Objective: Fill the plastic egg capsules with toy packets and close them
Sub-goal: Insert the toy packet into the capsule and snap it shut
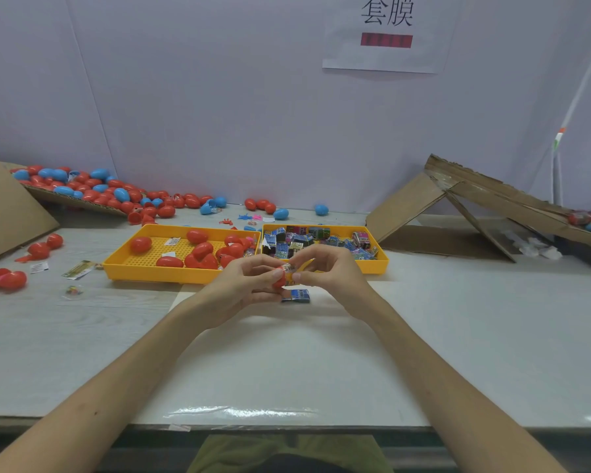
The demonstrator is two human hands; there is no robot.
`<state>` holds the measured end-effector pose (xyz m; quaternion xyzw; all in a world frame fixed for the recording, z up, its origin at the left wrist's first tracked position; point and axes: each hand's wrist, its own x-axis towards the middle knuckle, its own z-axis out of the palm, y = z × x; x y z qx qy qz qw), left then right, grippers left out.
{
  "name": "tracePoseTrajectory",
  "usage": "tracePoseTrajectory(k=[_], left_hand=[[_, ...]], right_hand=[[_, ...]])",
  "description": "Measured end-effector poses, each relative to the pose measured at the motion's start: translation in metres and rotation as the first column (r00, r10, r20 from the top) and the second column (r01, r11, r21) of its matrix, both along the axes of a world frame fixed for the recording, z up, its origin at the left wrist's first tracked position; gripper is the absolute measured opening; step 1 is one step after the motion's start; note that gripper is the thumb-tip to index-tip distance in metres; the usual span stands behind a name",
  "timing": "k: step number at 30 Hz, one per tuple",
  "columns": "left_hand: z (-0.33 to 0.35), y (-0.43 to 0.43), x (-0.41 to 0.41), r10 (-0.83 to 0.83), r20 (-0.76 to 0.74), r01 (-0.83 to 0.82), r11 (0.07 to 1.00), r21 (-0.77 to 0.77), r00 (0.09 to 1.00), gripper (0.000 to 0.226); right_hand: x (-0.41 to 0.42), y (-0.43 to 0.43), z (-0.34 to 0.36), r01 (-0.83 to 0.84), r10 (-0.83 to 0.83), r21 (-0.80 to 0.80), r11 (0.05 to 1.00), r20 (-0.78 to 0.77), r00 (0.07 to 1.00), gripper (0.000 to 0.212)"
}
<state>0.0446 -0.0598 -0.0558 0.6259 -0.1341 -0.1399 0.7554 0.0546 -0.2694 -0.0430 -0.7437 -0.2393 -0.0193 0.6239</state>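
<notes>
My left hand [249, 281] grips a red egg capsule [279, 280] just above the table, in front of the two yellow trays. My right hand [324, 268] pinches a small toy packet [291, 269] at the capsule's open mouth. A blue toy packet [297, 296] lies on the table right under my hands. The left yellow tray [143, 268] holds several red capsules. The right yellow tray [377, 264] holds a heap of toy packets [316, 240].
Red and blue capsules [92, 187] spill from a cardboard flap at the back left. More red capsules [5, 278] and loose packets lie at the left. A propped cardboard box [457, 206] stands at the right. A paper sign [386, 32] hangs on the wall.
</notes>
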Motion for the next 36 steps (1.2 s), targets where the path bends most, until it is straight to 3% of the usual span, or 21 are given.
tracePoseTrajectory(k=[8, 13, 24, 27, 36], left_hand=[[0.0022, -0.0013, -0.0026, 0.025, 0.007, -0.025, 1.000, 0.003, 1.000, 0.027], [0.0031, -0.0018, -0.0028, 0.025, 0.009, -0.025, 1.000, -0.003, 1.000, 0.028], [0.0035, -0.0028, -0.0029, 0.058, -0.002, -0.058, 0.998, 0.024, 0.998, 0.034], [0.0027, -0.0024, -0.0029, 0.061, 0.000, -0.061, 0.998, 0.011, 0.998, 0.032], [0.0019, 0.0003, -0.0005, 0.033, -0.006, -0.033, 0.999, -0.035, 0.999, 0.043]], right_hand=[[-0.0022, 0.0006, 0.0012, 0.021, -0.016, -0.093, 0.995, 0.060, 0.998, 0.027], [-0.0030, 0.0017, 0.0018, 0.036, -0.031, -0.065, 0.997, 0.070, 0.997, 0.016], [-0.0021, 0.0063, -0.0001, 0.212, -0.176, -0.112, 0.971, 0.268, 0.947, 0.023], [-0.0025, 0.0068, -0.0008, 0.202, -0.151, -0.139, 0.969, 0.308, 0.939, 0.011], [-0.0011, 0.0055, -0.0027, 0.214, -0.150, -0.187, 0.959, 0.310, 0.939, 0.009]])
